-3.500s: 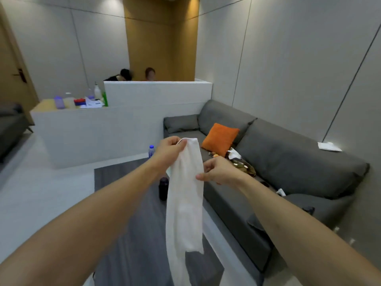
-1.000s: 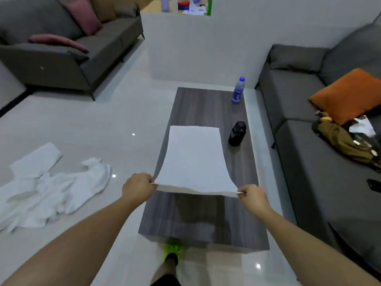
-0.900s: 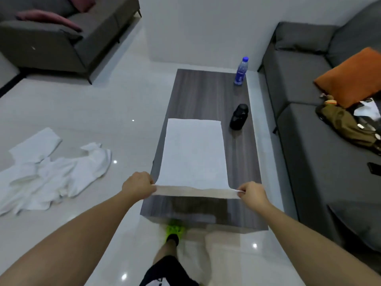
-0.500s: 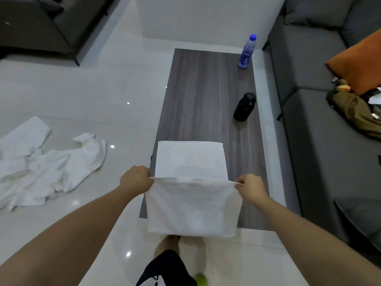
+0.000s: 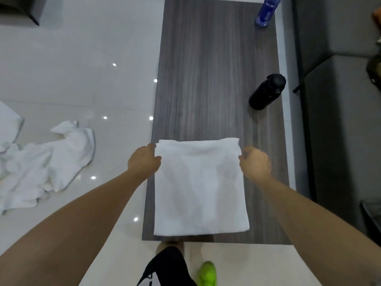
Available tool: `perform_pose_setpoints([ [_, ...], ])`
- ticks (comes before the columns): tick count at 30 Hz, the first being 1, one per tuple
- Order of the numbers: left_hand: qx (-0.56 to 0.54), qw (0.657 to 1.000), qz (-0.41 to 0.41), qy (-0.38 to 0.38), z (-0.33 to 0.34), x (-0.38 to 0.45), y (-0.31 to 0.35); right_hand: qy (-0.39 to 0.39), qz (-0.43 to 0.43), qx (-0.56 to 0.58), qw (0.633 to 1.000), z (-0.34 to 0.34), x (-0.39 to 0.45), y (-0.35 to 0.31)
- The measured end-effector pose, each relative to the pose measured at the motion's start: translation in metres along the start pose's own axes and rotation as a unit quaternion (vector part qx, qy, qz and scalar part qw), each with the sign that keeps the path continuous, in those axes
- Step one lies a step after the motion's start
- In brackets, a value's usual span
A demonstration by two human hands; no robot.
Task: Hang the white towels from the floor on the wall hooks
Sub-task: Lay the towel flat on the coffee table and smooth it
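folded towel (image 5: pixel 199 188) flat on table (image 5: pixel 216 69); left hand (image 5: pixel 142 162), right hand (image 5: pixel 255 164) fingers pinching far corners.

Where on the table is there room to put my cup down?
The wooden table is bare beyond the folded white towel, between the towel's far edge and the blue bottle, left of the black bottle. The near end is crowded: the towel fills it, with the left hand and right hand at its corners.

Soft matt cloth is seen in the folded white towel (image 5: pixel 200 188). The bench (image 5: pixel 216 69) is grey wood-grain, the floor (image 5: pixel 78 65) glossy.
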State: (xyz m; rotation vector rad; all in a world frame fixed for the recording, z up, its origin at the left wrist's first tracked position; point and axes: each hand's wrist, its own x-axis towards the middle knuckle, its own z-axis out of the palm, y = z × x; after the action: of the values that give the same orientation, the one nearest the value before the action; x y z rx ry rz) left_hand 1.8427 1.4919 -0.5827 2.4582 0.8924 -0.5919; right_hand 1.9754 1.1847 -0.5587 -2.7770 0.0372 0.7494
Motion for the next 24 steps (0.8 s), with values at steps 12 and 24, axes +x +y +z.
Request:
perform_pose_setpoints([
  [12,0.019,0.983,0.102,-0.151,0.137,-0.09,-0.029,-0.195,-0.074,-0.106,0.972,0.152,-0.1,0.059],
  [24,0.249,0.939,0.237,0.021,0.29,-0.196,-0.056,-0.002,-0.32,-0.204,0.925,0.279,-0.186,0.131],
])
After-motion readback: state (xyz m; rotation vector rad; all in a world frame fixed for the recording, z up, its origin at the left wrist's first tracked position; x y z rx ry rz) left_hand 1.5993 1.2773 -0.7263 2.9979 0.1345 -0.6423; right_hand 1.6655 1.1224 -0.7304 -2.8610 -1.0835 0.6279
